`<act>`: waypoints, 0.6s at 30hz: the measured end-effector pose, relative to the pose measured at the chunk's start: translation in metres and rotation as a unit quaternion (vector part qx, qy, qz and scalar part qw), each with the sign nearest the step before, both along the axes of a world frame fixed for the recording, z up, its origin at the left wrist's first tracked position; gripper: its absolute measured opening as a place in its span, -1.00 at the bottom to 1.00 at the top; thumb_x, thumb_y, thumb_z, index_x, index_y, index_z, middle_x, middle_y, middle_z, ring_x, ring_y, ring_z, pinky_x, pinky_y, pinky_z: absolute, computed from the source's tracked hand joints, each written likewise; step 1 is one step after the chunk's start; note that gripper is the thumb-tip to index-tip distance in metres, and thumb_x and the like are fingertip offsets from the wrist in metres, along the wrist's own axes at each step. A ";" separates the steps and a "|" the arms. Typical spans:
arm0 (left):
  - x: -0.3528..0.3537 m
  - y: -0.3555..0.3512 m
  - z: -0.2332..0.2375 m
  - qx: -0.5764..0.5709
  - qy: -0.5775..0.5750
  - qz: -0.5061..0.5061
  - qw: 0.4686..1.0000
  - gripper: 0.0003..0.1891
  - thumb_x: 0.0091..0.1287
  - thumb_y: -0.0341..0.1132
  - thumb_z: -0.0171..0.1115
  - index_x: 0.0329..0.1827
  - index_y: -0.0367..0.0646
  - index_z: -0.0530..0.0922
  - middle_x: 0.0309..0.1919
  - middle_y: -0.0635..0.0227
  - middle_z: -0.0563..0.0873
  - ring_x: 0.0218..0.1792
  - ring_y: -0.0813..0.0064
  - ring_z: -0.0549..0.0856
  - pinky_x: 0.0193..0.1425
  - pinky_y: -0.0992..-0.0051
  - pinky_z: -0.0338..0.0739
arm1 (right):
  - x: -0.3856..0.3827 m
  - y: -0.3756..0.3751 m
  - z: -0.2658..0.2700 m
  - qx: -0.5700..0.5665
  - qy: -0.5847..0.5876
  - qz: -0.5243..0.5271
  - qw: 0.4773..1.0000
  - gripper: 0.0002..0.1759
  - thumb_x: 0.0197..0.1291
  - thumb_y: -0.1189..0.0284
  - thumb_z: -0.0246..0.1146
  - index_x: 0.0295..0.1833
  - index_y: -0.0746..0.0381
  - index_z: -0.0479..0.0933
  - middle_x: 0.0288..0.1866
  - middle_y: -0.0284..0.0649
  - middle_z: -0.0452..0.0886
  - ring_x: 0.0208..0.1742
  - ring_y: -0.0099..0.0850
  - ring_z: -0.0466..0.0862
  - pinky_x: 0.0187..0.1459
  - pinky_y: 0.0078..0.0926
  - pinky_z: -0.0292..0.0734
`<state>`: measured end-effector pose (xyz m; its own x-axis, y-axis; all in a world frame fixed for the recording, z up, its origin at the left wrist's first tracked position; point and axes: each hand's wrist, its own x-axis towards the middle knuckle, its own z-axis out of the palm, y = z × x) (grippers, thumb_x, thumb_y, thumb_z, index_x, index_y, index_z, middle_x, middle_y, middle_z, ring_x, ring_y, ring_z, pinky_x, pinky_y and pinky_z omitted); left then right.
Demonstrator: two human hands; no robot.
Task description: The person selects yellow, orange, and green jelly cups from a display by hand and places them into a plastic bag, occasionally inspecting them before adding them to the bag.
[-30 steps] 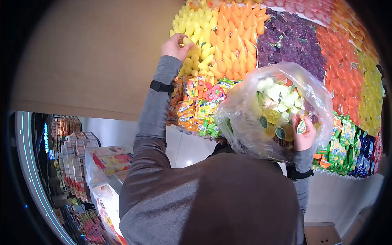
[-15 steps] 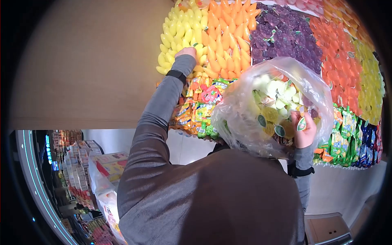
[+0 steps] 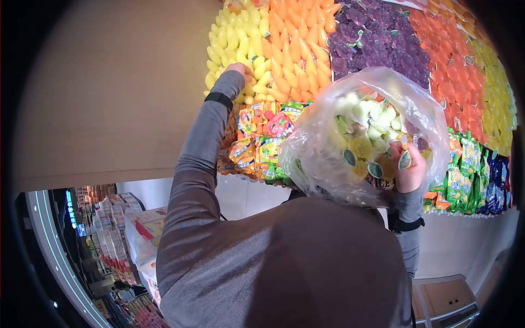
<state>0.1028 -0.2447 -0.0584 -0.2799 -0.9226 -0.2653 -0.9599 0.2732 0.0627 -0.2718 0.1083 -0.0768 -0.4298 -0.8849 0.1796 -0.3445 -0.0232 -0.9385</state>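
Note:
My left hand (image 3: 240,71) reaches into the lower part of the yellow fruit-shaped jellies (image 3: 238,35), its fingers bent down and mostly hidden among them. Beside it on the right lie orange carrot-shaped jellies (image 3: 298,46). A large clear plastic bag (image 3: 311,153) hangs open, with pale green and yellow jellies (image 3: 372,117) inside. At the bag's right side, my right hand (image 3: 409,169) has its fingers curled by a yellow jelly with a green leaf-shaped label (image 3: 404,159).
Purple jellies (image 3: 377,41), red-orange jellies (image 3: 451,71) and more yellow ones (image 3: 492,98) continue to the right. Colourful candy packets (image 3: 254,147) line the front edge. A wooden panel (image 3: 120,98) stands at left. Stacked goods (image 3: 109,224) and a cardboard box (image 3: 448,298) are lower down.
My left hand has shifted slightly left and is lower among the yellow jellies. The view has moved a little. My right hand stays at the bag.

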 end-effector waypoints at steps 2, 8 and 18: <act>-0.007 0.008 0.001 -0.010 -0.028 0.025 0.999 -0.69 0.06 -0.25 0.36 -0.09 -0.02 0.69 -0.22 0.15 0.73 -0.16 0.24 0.70 -0.01 0.37 0.56 | 0.001 0.004 0.002 0.002 0.007 -0.001 1.000 -0.91 0.10 0.61 0.31 -0.26 0.31 0.58 -0.36 -0.31 0.66 -0.31 -0.62 0.60 -0.23 -0.64 0.48; -0.001 0.018 0.026 -0.035 0.096 0.039 0.994 -0.72 0.14 -0.37 0.30 -0.05 -0.08 0.67 -0.20 0.14 0.73 -0.39 0.40 0.73 -0.24 0.45 0.62 | -0.002 0.008 0.009 -0.038 0.027 0.008 0.999 -0.91 0.08 0.58 0.34 -0.30 0.31 0.57 -0.40 -0.23 0.66 -0.37 -0.60 0.60 -0.29 -0.62 0.49; -0.039 0.092 -0.004 -0.173 0.003 -0.017 0.985 -0.83 0.20 -0.38 0.15 -0.24 -0.16 0.68 -0.30 0.03 0.70 -0.21 0.11 0.69 -0.08 0.27 0.59 | -0.001 0.004 -0.006 -0.014 -0.016 0.023 1.000 -0.93 0.13 0.61 0.28 -0.26 0.34 0.54 -0.32 -0.31 0.66 -0.26 -0.62 0.59 -0.17 -0.64 0.49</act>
<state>0.0639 -0.1522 -0.0624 -0.3123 -0.9478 0.0649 -0.9499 0.3107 -0.0338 -0.2727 0.1128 -0.0826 -0.3948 -0.8987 0.1907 -0.3126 -0.0638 -0.9477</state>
